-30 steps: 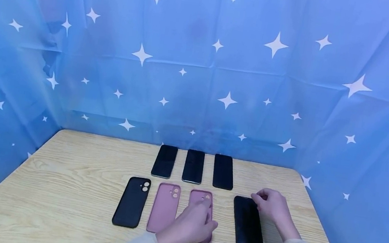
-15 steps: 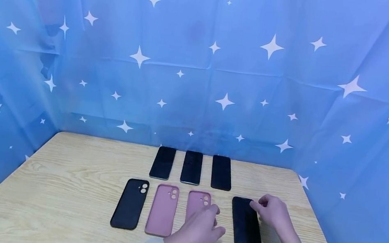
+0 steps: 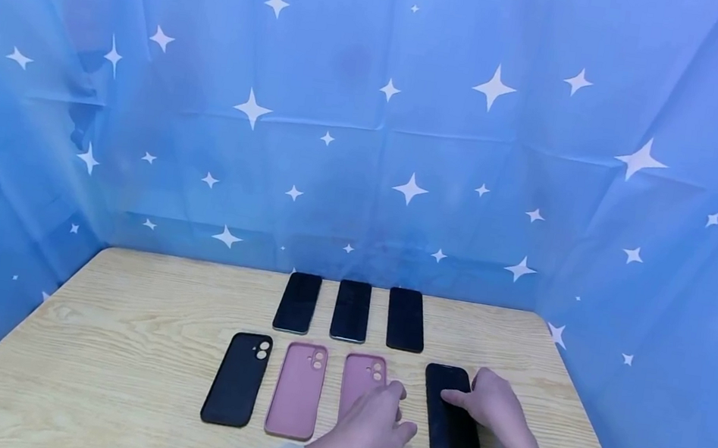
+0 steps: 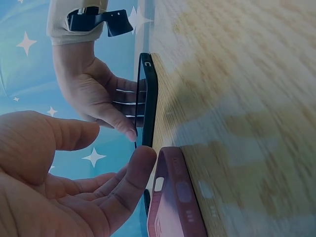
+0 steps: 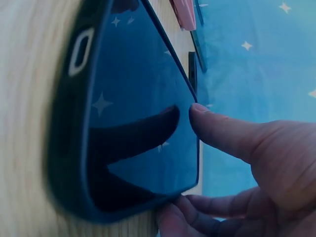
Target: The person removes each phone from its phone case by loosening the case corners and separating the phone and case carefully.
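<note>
A black smartphone in a dark case [image 3: 454,440] lies screen up on the right of the table. My right hand [image 3: 498,408] holds its far right part, thumb over the glass and fingers along the long edge. In the right wrist view the thumb is reflected in the dark screen [image 5: 136,89]. My left hand [image 3: 368,424] has thumb and forefinger spread, partly covering a pink phone case [image 3: 359,381]. The left wrist view shows the left hand [image 4: 94,192] with nothing between its fingers, a fingertip close by the pink case's corner [image 4: 185,197].
Another pink phone case [image 3: 296,391] and a black phone case [image 3: 237,379] lie to the left, insides up. Behind them stands a row of dark phones [image 3: 296,303], [image 3: 351,311], [image 3: 406,320] lying flat. A blue star-printed curtain [image 3: 338,175] borders the wooden table [image 3: 108,342].
My left hand has shifted right, from over the pink case to the space beside it. My right hand's thumb has slid from the phone's top corner farther onto its screen.
</note>
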`<state>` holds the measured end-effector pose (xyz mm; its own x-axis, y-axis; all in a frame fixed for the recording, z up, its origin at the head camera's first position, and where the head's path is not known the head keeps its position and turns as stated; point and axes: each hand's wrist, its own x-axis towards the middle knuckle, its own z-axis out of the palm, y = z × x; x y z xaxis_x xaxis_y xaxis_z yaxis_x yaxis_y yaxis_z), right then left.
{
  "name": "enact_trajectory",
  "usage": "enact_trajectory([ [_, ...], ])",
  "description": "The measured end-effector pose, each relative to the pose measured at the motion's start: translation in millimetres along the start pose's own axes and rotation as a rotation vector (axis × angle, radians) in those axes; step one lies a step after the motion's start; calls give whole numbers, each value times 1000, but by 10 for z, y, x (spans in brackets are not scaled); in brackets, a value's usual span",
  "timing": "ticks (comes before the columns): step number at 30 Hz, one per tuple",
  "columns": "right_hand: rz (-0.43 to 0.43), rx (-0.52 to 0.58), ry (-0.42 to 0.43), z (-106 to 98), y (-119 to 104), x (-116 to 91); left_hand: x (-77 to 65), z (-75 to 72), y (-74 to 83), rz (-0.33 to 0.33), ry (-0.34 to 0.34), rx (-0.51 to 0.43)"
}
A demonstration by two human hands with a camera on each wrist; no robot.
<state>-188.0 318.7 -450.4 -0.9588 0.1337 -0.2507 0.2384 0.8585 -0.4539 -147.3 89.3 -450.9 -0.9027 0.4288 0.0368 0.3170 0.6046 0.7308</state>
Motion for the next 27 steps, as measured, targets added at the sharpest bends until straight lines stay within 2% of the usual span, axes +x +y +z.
enact_trajectory([
  [4,38,-11,-25,25,-33,31,-7,-4,-9,-10,4,-15],
  [11,28,24,-39,26,-21,82,-6,-42,-23,-33,21,-30],
  [17,-39,65,-40,-20,-49,67,2,-105,-54,-52,12,-65],
  [24,-137,148,27,-43,-142,11,28,-209,-138,3,47,-104],
  [27,-172,170,51,-53,-218,-17,37,-257,-172,-5,50,-108],
])
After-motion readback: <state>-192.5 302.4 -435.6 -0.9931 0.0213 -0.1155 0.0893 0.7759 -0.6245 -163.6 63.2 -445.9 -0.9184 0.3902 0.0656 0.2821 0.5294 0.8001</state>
